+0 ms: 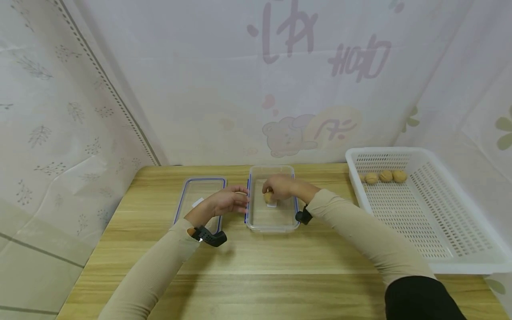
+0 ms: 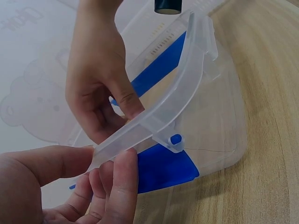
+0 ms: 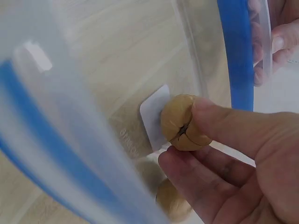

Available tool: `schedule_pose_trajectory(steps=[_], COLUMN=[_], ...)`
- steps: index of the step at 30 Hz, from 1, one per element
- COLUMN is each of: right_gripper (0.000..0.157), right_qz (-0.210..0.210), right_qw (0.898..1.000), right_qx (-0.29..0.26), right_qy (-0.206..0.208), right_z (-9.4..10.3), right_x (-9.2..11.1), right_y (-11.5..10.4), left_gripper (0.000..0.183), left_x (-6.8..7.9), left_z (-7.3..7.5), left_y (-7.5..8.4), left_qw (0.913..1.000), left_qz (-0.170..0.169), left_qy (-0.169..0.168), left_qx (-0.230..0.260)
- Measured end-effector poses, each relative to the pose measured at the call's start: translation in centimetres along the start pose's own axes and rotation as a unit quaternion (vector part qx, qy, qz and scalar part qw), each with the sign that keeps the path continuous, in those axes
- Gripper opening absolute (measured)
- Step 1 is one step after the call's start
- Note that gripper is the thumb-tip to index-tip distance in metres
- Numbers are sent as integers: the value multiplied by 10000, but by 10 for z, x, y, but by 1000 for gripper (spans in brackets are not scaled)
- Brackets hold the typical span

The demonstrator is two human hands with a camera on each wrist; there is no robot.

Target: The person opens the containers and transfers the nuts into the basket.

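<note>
A clear plastic food container (image 1: 260,222) with blue side latches stands on the table, its top uncovered. Inside it, my right hand (image 1: 280,186) pinches a walnut (image 3: 184,122) between thumb and fingers, close over a white label (image 3: 154,116) at the container's bottom. Below those fingers, a second walnut (image 3: 174,200) shows partly in the right wrist view. My left hand (image 1: 229,201) grips the container's left rim, thumb at the top edge and fingers by the blue latch (image 2: 166,168).
Left of the container lies a clear lid (image 1: 192,191) with a blue seal, partly under my left forearm. A white perforated basket (image 1: 424,200) stands on the right with several walnuts (image 1: 386,176) at its far left. A printed curtain (image 1: 200,89) hangs behind the wooden table (image 1: 256,284).
</note>
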State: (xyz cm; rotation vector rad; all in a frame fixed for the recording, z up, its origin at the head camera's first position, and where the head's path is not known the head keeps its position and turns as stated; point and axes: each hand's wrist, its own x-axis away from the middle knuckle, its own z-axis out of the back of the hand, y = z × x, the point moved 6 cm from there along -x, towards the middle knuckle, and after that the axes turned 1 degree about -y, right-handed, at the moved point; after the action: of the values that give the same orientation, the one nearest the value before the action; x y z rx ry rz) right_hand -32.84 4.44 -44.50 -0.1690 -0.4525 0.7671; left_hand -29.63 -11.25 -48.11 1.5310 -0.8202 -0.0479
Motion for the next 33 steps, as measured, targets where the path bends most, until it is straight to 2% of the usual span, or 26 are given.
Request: schedule_pose_trajectory(steps=[7,14,17,21,26,33], right_gripper=[36,40,42,44,42,44], right_qz=[13,207,313,479,541,452], right_qw=[9986,9891,9784,9585,9345,9081], right_qx=[-504,-1452,-2040,-2805,-3498,-4062], right_qy=[-159,108,118,186,390,911], right_z=[-4,-4,-3,2,2,2], right_x=[-4,-7,-5,-2,2,8], right_y=[2,10,10,5,5,13], left_gripper=[28,30,30,29,27,27], left_x=[-1,0,0,-1,0,0], left_z=[1,0,0,0,0,-1], left_y=[0,0,0,0,0,0], left_qw=[10000,10000,10000,9999,9999,9999], left_qz=[-29,-50,-49,-39,-10,-28], left_qy=[-16,-56,-69,-78,-76,-96], left_qx=[46,40,45,69,90,108])
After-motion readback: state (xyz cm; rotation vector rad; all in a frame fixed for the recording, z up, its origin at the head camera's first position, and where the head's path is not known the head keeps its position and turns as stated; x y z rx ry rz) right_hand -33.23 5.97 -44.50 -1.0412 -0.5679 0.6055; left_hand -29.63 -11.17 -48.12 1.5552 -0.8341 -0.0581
